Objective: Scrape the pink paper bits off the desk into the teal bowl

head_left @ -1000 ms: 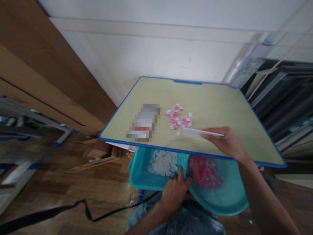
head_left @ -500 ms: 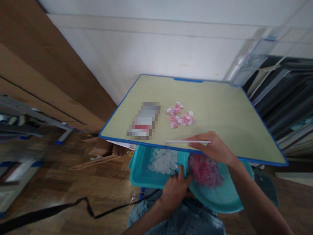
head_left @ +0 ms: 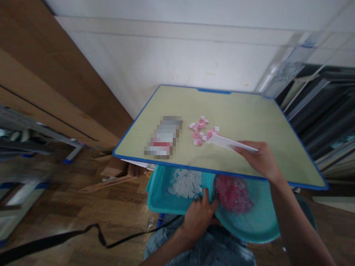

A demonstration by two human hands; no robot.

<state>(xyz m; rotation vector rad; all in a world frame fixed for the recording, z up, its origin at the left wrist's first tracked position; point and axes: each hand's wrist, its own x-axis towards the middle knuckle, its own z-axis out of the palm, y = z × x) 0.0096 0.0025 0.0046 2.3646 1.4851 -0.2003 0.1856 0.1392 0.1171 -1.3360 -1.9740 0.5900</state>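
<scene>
My right hand [head_left: 256, 157] pinches one end of a thin, flat white strip [head_left: 227, 142] above the pale yellow board [head_left: 249, 118]. The strip's far end overlaps the small pink-and-white pieces [head_left: 198, 133] in the middle of the board; whether it touches them I cannot tell. Below the board's front edge, my left hand [head_left: 199, 212] grips the adjoining rims of a teal rectangular tray [head_left: 161, 205] and a round teal tray [head_left: 263, 225]. White paper-like squares [head_left: 185, 183] lie in the rectangular tray. A heap of pink bits [head_left: 233, 194] fills part of the round one.
A pixelated flat object, phone-like in outline [head_left: 165, 137], lies on the board's left side. Behind stands a white wall [head_left: 166, 55]. Stacked dark panels [head_left: 327, 99] are at the right, a brown cardboard sheet [head_left: 69, 81] at the left. A black strap [head_left: 55, 240] crosses the lower left.
My right hand has moved right and a little away from me, and the white strip is now angled with its far end over the pink-and-white pieces. My left hand stays on the trays.
</scene>
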